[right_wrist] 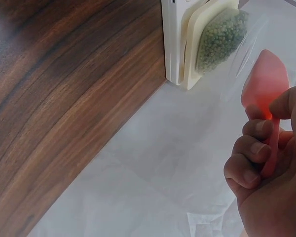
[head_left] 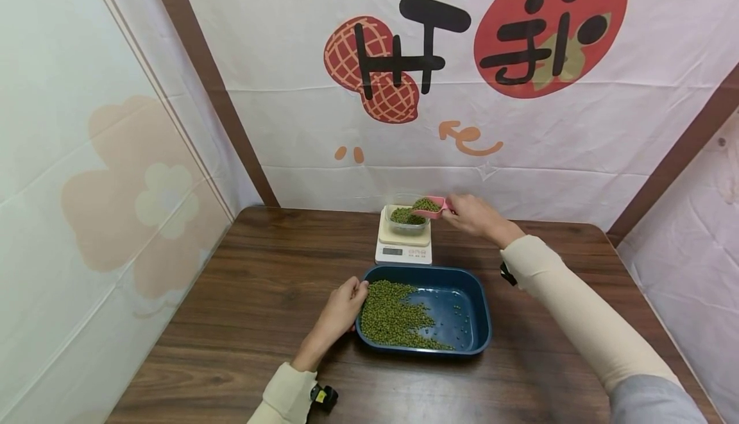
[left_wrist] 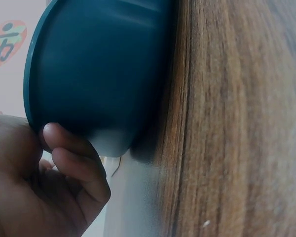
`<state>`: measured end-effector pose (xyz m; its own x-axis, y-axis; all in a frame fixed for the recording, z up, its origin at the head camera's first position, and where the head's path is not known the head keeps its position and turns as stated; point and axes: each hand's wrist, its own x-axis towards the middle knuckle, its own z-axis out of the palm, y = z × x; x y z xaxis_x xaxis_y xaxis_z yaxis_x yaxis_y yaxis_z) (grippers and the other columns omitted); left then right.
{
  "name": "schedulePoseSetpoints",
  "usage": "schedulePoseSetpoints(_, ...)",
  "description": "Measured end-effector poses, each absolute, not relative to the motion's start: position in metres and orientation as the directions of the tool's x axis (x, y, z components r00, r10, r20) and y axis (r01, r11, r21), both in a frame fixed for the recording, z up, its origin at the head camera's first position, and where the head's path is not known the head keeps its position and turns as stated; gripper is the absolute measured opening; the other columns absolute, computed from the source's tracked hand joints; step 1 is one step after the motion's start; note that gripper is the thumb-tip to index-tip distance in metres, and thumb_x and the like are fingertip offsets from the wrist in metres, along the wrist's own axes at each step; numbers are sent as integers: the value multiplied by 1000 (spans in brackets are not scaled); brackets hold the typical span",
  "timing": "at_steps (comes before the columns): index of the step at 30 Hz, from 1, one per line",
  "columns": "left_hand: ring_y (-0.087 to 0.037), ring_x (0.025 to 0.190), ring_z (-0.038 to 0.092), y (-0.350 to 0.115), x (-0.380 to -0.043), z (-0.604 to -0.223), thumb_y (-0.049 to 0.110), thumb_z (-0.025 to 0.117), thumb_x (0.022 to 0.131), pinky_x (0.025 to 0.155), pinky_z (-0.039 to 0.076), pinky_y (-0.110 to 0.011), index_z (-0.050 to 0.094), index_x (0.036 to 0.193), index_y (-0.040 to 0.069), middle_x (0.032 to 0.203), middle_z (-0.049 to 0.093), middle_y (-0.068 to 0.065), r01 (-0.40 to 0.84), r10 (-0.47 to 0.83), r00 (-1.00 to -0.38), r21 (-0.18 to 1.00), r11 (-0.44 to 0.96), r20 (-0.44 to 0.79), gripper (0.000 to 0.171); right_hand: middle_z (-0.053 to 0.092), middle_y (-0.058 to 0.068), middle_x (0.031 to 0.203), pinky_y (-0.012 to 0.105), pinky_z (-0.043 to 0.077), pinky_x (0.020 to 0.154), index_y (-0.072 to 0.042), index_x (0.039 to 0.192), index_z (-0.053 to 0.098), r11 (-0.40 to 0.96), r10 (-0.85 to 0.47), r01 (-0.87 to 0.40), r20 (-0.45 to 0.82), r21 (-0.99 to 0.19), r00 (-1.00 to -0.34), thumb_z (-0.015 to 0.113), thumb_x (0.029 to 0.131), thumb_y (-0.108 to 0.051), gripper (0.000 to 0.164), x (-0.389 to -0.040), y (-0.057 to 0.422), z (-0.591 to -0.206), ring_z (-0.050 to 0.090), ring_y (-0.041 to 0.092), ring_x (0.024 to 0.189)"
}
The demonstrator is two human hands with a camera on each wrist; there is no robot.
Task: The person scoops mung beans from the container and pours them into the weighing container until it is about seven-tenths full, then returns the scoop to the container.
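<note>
My right hand (head_left: 476, 216) grips the handle of a pink scoop (right_wrist: 267, 79) with green beans in it. In the head view the scoop overlaps the right rim of a clear plastic container (head_left: 408, 227), which holds more green beans (right_wrist: 221, 39). That container stands on a white kitchen scale (head_left: 398, 256) with a cream platform; its display is too small to read. My left hand (head_left: 342, 308) pinches the left rim of a dark blue tray (left_wrist: 103, 69), thumb and curled fingers at its edge. Green beans (head_left: 392, 321) fill the tray's left side, with a few scattered at right.
The brown wooden table (head_left: 277, 270) carries everything. Behind its far edge hangs a white printed cloth (head_left: 277, 58), close to the scale and container. Another cloth wall (head_left: 69, 154) stands along the left side. The tray sits just in front of the scale.
</note>
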<state>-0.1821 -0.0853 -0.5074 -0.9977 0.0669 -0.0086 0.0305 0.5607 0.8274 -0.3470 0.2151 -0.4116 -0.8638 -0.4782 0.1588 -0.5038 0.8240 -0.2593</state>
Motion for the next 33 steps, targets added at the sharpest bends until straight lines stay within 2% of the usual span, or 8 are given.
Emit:
schedulePoseSetpoints(7,-16,36,46,-86,-182,-507,33,41,105,34,45,-26,44,78,10,55,43,-3,22,63,-998,825,564,-16,35,46,3,66,30,33,52,-9,87,53,829,-484,-508,156,-235,-861,50,95,-25,18,-346,212,-408,43,18,58)
schedulePoseSetpoints(18,-16,36,46,-86,-182,-508,34,41,105,34,45,-26,44,78,10,57,44,-3,16,61,-998,826,563,-23,36,52,6,71,32,39,51,-8,95,55,837,-494,-508,119,-202,-861,51,97,-29,21,-347,209,-406,49,20,60)
schedulePoseSetpoints(25,-16,36,46,-86,-182,-507,33,41,105,35,46,-28,44,78,10,57,43,-3,13,64,-998,831,556,-27,36,48,4,67,29,32,48,-8,95,54,847,-477,-487,99,-213,-873,51,96,-28,20,-348,209,-405,45,18,56)
schedulePoseSetpoints(33,-16,37,46,-87,-182,-507,33,41,105,35,45,-26,44,78,10,58,43,-3,7,60,-998,835,551,-31,36,48,5,67,31,36,50,-8,92,54,838,-491,-505,118,-204,-863,52,96,-26,19,-350,209,-404,46,19,57)
